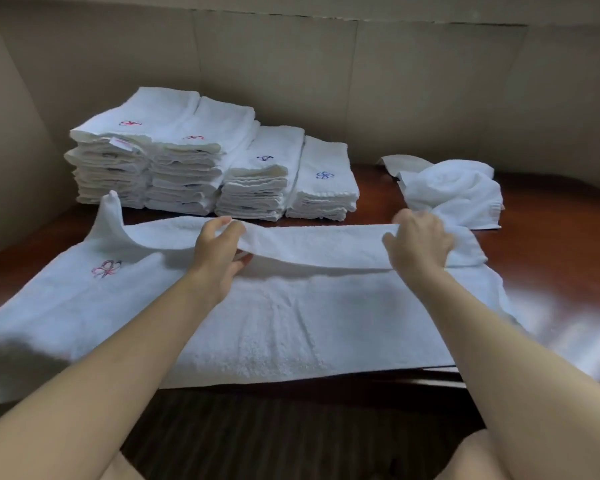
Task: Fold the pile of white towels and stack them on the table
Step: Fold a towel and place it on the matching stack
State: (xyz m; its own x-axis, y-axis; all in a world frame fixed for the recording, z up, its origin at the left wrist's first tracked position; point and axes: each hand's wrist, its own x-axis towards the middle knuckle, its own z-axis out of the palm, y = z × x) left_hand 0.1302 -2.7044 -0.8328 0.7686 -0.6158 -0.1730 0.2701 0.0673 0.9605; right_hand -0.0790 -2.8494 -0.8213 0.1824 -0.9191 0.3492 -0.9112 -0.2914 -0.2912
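Observation:
A white towel [278,327] lies spread across the near part of the dark wooden table [551,258], with a pink embroidered flower near its left end. Its far edge is lifted off the table. My left hand [219,258] pinches that edge left of centre, and my right hand [418,245] pinches it towards the right. The towel's far left corner sticks up. Behind it stand several stacks of folded white towels [194,157], some with pink flowers and some with blue. A small crumpled heap of unfolded towels [454,192] lies at the back right.
A beige wall [361,81] runs close behind the table and along its left side. The table's near edge is just under the spread towel, with dark striped flooring [291,434] below it. Bare glossy wood shows at the right.

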